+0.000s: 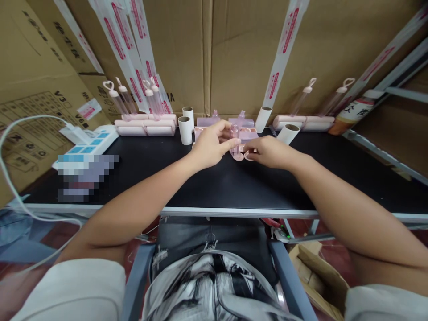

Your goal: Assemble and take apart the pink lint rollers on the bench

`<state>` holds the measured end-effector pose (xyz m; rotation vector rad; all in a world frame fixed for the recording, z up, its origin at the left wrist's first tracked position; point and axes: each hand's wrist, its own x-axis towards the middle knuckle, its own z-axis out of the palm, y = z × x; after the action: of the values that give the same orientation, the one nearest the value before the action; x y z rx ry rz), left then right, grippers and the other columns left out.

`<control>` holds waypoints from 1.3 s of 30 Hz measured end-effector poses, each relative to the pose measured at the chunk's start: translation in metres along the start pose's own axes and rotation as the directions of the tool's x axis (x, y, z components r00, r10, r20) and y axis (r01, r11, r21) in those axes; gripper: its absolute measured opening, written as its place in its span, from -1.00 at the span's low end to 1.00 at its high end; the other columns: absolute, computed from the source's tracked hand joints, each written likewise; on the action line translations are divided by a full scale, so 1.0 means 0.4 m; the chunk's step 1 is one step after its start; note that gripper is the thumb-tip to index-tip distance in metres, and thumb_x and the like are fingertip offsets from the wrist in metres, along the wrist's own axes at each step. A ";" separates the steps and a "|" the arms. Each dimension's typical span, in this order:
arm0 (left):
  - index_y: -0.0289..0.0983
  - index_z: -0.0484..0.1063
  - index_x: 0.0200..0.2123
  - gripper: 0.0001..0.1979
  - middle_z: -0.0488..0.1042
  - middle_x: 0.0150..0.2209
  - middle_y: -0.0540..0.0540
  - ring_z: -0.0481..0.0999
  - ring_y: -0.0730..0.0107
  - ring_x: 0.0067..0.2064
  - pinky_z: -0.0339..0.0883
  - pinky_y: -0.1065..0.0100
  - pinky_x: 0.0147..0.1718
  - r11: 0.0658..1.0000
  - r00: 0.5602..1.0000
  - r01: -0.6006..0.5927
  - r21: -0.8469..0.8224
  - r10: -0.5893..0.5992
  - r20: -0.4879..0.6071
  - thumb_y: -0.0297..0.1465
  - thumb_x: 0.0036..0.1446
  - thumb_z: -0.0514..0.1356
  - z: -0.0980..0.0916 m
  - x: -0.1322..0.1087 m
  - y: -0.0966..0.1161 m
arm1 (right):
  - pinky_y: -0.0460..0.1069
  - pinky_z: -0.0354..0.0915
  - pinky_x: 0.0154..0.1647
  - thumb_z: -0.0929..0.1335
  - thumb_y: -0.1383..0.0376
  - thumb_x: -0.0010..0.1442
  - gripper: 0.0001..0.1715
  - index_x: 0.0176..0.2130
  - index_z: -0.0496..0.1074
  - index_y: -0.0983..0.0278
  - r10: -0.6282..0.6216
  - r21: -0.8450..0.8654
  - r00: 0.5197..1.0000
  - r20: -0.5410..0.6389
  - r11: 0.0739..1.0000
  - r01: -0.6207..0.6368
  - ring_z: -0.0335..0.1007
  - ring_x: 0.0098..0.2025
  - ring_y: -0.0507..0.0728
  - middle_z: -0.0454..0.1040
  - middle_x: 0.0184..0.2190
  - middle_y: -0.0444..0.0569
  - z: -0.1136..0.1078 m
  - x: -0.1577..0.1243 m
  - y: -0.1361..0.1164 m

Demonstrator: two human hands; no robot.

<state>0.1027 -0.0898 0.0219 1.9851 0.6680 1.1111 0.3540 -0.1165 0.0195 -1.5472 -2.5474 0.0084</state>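
My left hand point(216, 143) holds a clear pink plastic tube point(234, 133) upright between thumb and fingers, close to the middle of the black table point(214, 191). To its right, my right hand point(271, 151) is bent down to the tabletop, its fingertips closed at the edge of a small pink round piece point(248, 156). A second pink round piece point(238, 157) lies just below the tube. Behind both hands are translucent purple-pink parts point(246, 122) and pale pink pieces, partly hidden by my fingers.
White cardboard tubes point(185, 130) stand on both sides of the parts; one point(288, 133) leans at the right. Pink rollers with clear, loop-topped tubes point(145, 129) line the back. A power strip point(87, 145) with a white cable is left, a labelled bottle point(356, 111) far right.
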 end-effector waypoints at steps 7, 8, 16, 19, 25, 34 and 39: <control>-0.24 0.46 -0.05 -0.75 0.68 -0.08 -0.18 0.69 0.13 0.00 0.51 0.09 0.04 0.906 0.997 0.047 0.420 -0.069 0.036 -0.41 0.26 0.40 0.072 0.055 0.011 | 0.06 0.25 -0.24 0.44 0.28 0.30 -0.83 -0.16 0.68 0.26 0.173 0.003 0.974 -0.144 0.985 -0.175 0.55 -0.29 0.22 0.70 -0.30 0.03 -0.045 -0.023 0.067; -0.25 0.46 -0.04 -0.75 0.68 -0.07 -0.21 0.69 0.08 0.01 0.51 0.07 0.05 0.878 0.996 0.051 0.475 -0.082 0.045 -0.41 0.27 0.40 0.081 0.059 0.017 | 0.06 0.26 -0.24 0.45 0.26 0.30 -0.81 -0.15 0.68 0.26 0.195 -0.005 0.970 -0.146 0.980 -0.198 0.56 -0.28 0.23 0.70 -0.30 0.04 -0.045 -0.023 0.072; -0.21 0.42 0.22 -0.61 0.72 -0.06 -0.20 0.72 0.07 -0.01 0.54 0.16 0.00 0.726 0.981 0.099 0.680 -0.185 0.055 -0.44 0.36 0.31 0.106 0.055 0.058 | 0.07 0.34 -0.17 0.41 0.34 0.33 -0.78 -0.19 0.72 0.24 0.253 -0.071 0.966 -0.044 0.964 -0.256 0.62 -0.22 0.25 0.74 -0.26 0.04 -0.036 -0.011 0.065; -0.13 0.37 0.34 -0.50 0.73 -0.03 -0.18 0.73 0.06 0.03 0.54 0.17 0.02 0.690 0.983 0.074 0.720 -0.171 0.063 -0.44 0.38 0.30 0.107 0.049 0.062 | 0.07 0.36 -0.18 0.41 0.36 0.30 -0.78 -0.21 0.72 0.24 0.246 -0.067 0.968 0.041 0.968 -0.243 0.62 -0.24 0.25 0.73 -0.28 0.04 -0.037 -0.012 0.055; -0.17 0.38 0.40 -0.47 0.73 0.04 -0.20 0.73 0.05 0.07 0.54 0.14 0.08 0.684 0.988 0.022 0.730 -0.125 0.087 -0.41 0.41 0.27 0.100 0.046 0.047 | 0.16 0.43 -0.06 0.36 0.22 0.39 -0.69 -0.11 0.73 0.19 0.345 0.079 0.904 -0.254 0.939 -0.336 0.64 -0.12 0.36 0.73 -0.18 0.11 -0.092 -0.041 0.063; -0.17 0.47 0.38 -0.48 0.70 0.21 -0.15 0.68 0.13 0.18 0.48 0.17 0.22 0.747 0.992 -0.045 0.663 -0.043 0.116 -0.40 0.38 0.25 0.073 0.058 0.014 | 0.21 0.44 0.13 0.53 0.24 0.25 -0.48 0.17 0.63 0.31 0.633 0.134 0.751 -0.188 0.774 -0.619 0.60 0.12 0.45 0.68 0.12 0.28 -0.105 -0.057 0.169; -0.19 0.40 0.45 -0.42 0.68 0.22 -0.16 0.67 0.10 0.21 0.49 0.15 0.22 0.750 0.992 -0.066 0.658 -0.019 0.121 -0.41 0.40 0.23 0.072 0.053 0.007 | 0.22 0.42 0.25 0.60 0.20 0.19 -0.34 0.23 0.56 0.28 0.573 0.308 0.662 -0.483 0.819 -0.485 0.57 0.20 0.41 0.66 0.18 0.23 -0.114 -0.072 0.143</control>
<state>0.1383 -0.0863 0.0243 2.6409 1.0869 0.8081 0.4240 -0.1188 0.0556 -1.8380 -1.5459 -0.1527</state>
